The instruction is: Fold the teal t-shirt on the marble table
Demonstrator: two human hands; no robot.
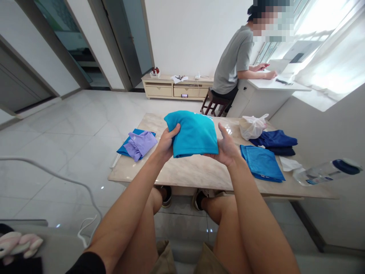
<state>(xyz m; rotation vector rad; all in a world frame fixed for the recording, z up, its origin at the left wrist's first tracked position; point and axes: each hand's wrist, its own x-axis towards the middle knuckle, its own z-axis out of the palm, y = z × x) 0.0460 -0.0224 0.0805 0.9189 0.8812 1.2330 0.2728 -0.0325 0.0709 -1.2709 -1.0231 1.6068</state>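
A folded turquoise cloth garment (195, 133) is held up above the marble-topped table (182, 173) between my two hands. My left hand (169, 141) grips its left side, thumb on the front face and fingers behind. At its lower right corner, my right hand (226, 147) supports it from below, with the thumb raised off the cloth. White print shows along the garment's top edge. To the left lies a crumpled lilac cloth (140, 144) on a blue folded one (122, 149). On the right rests a folded blue garment (262, 163).
Behind the blue garment are dark blue folded clothes (276, 140) and a white plastic bag (253, 126). A clear bottle (325, 173) and tissue (289, 164) are near the right end. Beyond, a person in grey (234, 61) sits at a white desk (282, 84). A low cabinet (159, 91) lines the wall.
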